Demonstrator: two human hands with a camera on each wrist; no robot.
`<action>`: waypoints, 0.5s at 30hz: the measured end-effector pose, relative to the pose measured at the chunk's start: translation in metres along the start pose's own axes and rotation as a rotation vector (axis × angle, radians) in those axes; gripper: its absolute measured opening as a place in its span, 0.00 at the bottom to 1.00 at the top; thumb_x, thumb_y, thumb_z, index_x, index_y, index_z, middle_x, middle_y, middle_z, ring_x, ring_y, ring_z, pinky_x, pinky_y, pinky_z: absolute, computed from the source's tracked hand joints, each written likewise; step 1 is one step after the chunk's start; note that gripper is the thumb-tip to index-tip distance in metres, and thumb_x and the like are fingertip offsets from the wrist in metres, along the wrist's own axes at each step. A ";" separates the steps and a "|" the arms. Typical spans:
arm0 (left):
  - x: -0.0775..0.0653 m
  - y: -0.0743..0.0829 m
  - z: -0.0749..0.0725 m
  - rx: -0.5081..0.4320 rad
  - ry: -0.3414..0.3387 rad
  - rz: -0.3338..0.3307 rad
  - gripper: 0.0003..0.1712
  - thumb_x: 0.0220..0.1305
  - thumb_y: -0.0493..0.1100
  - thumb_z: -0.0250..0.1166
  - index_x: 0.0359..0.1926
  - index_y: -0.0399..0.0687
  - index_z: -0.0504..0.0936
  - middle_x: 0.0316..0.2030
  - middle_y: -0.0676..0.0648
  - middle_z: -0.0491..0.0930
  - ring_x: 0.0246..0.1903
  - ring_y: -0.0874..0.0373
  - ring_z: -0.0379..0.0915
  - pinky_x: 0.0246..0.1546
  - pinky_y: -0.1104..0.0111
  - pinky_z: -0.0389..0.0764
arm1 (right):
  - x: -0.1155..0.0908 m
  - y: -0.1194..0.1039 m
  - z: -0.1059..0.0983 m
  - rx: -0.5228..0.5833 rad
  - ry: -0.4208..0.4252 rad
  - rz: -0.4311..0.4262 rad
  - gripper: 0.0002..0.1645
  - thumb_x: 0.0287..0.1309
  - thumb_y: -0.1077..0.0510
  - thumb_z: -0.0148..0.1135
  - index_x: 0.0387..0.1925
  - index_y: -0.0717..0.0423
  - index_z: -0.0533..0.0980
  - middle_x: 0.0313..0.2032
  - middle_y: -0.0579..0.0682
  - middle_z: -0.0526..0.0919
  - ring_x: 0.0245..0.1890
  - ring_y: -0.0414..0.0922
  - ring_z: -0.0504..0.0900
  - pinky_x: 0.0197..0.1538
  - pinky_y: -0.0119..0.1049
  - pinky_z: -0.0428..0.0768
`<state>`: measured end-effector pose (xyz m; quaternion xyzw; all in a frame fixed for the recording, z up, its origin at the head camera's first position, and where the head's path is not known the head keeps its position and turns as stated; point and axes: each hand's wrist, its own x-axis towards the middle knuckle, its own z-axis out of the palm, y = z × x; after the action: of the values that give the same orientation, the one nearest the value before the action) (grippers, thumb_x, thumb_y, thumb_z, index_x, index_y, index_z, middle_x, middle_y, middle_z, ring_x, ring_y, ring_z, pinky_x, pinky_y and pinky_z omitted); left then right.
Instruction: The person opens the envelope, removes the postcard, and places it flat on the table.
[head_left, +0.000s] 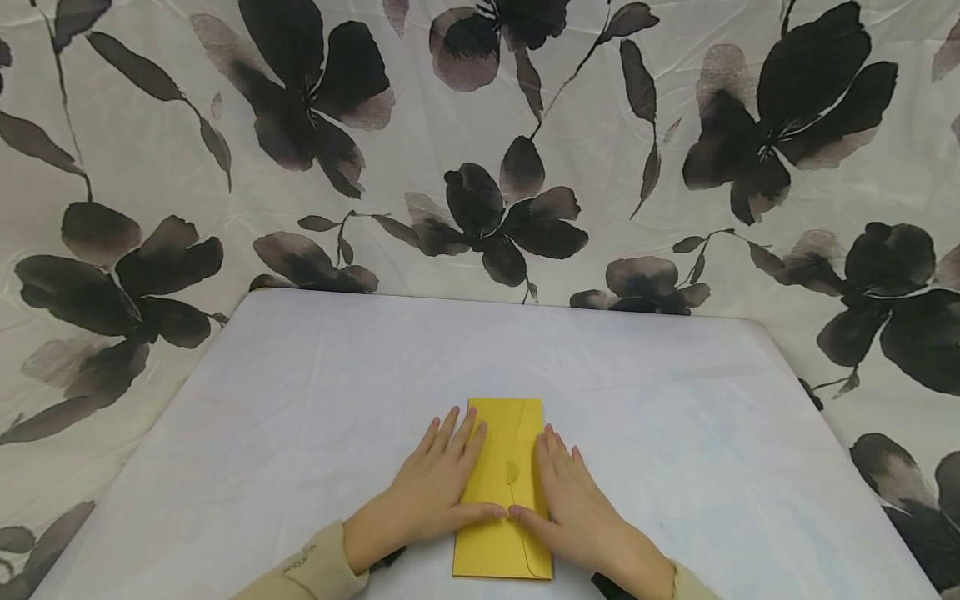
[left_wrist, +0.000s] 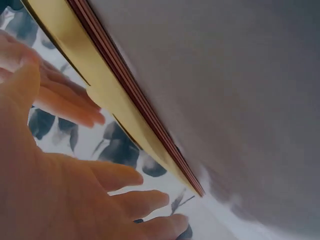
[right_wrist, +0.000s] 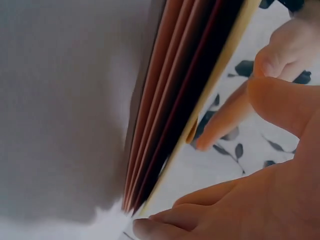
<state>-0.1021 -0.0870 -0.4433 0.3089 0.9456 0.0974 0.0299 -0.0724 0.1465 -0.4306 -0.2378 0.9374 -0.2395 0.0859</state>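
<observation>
A long yellow envelope-like folder (head_left: 487, 550) lies lengthwise in front of me, with a curved flap seam and a small rounded tab along its face. My left hand (head_left: 431, 492) rests at its left edge with fingers straight and the thumb laid across the face. Along the right edge, my right hand (head_left: 581, 508) lies with fingers extended, its thumb tip close to the left thumb. Seen from the side in both wrist views, the folder (left_wrist: 112, 80) has several reddish-brown layers (right_wrist: 165, 75) beneath its yellow top.
A white table (head_left: 337, 375) spreads under the folder and both hands. Behind and beside it hangs or lies pale cloth (head_left: 420, 125) printed with dark flowers. Beige sleeves (head_left: 315, 571) reach in at the bottom of the head view.
</observation>
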 end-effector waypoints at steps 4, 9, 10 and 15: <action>0.001 0.003 0.001 0.002 -0.042 0.006 0.66 0.57 0.85 0.40 0.77 0.38 0.50 0.76 0.35 0.43 0.75 0.36 0.35 0.71 0.44 0.44 | 0.001 0.000 0.003 -0.003 -0.031 -0.004 0.54 0.69 0.38 0.53 0.73 0.76 0.45 0.74 0.71 0.41 0.76 0.60 0.41 0.72 0.62 0.45; 0.002 0.006 -0.001 0.013 -0.087 0.029 0.65 0.55 0.85 0.47 0.77 0.42 0.53 0.76 0.34 0.44 0.74 0.34 0.37 0.70 0.42 0.45 | 0.001 -0.001 0.005 -0.024 -0.054 -0.013 0.54 0.69 0.38 0.54 0.72 0.77 0.48 0.74 0.73 0.40 0.75 0.62 0.42 0.71 0.63 0.46; 0.002 0.007 -0.001 0.010 -0.099 0.032 0.65 0.54 0.84 0.49 0.77 0.42 0.54 0.76 0.34 0.44 0.74 0.34 0.38 0.70 0.41 0.46 | 0.001 -0.001 0.005 -0.028 -0.056 -0.015 0.54 0.69 0.38 0.54 0.72 0.78 0.48 0.74 0.73 0.40 0.75 0.63 0.42 0.71 0.63 0.46; 0.003 0.008 0.001 0.027 -0.139 0.038 0.65 0.53 0.83 0.53 0.77 0.43 0.55 0.76 0.34 0.44 0.74 0.34 0.39 0.69 0.41 0.49 | 0.001 -0.001 0.007 -0.046 -0.069 -0.017 0.55 0.68 0.36 0.54 0.71 0.78 0.49 0.74 0.73 0.41 0.75 0.63 0.42 0.71 0.63 0.47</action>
<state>-0.1003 -0.0788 -0.4423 0.3330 0.9365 0.0637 0.0896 -0.0713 0.1426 -0.4364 -0.2560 0.9370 -0.2101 0.1107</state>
